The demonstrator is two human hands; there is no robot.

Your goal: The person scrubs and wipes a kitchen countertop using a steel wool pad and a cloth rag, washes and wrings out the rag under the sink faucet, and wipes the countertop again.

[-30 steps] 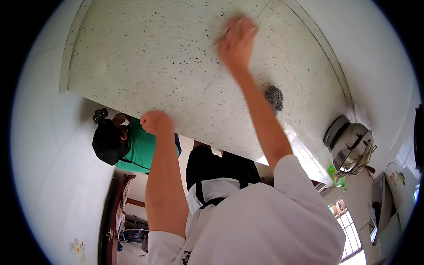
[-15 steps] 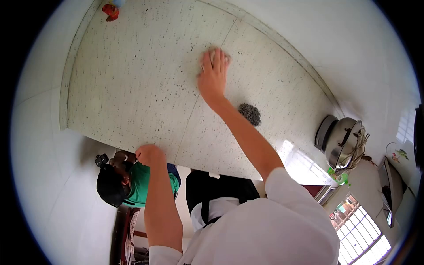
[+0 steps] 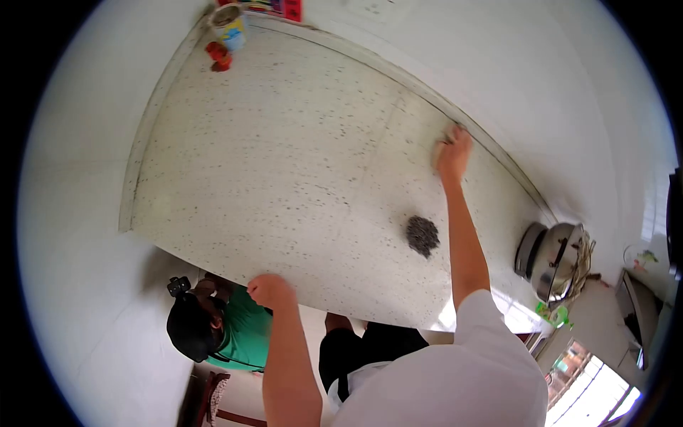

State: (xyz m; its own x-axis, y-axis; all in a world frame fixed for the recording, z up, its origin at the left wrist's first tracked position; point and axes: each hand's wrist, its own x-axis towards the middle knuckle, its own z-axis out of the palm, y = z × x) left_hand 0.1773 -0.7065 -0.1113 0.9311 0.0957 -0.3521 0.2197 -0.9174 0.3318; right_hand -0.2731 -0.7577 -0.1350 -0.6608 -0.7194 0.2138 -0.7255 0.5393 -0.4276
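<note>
My right hand (image 3: 455, 153) is pressed down on the speckled pale counter (image 3: 284, 164), near its back edge. Its bent fingers close over a pale, crumpled cloth (image 3: 438, 155), mostly hidden and blurred. A dark grey scouring pad (image 3: 422, 236), which looks like steel wool, lies on the counter to the left of my right forearm, apart from it. Curled into a fist, my left hand (image 3: 270, 290) is at the counter's front edge, with nothing showing in it.
A red object (image 3: 219, 57) and a printed tin (image 3: 229, 27) stand in the far left corner. Metal pots (image 3: 558, 260) sit at the right end. Below the front edge, at left, is a person in a green shirt (image 3: 245, 334) and black cap. Walls border the counter.
My right hand has slid rightward with the cloth, closer to the back edge and past the scouring pad. The view has shifted, bringing the tin into sight. My left hand remains a fist.
</note>
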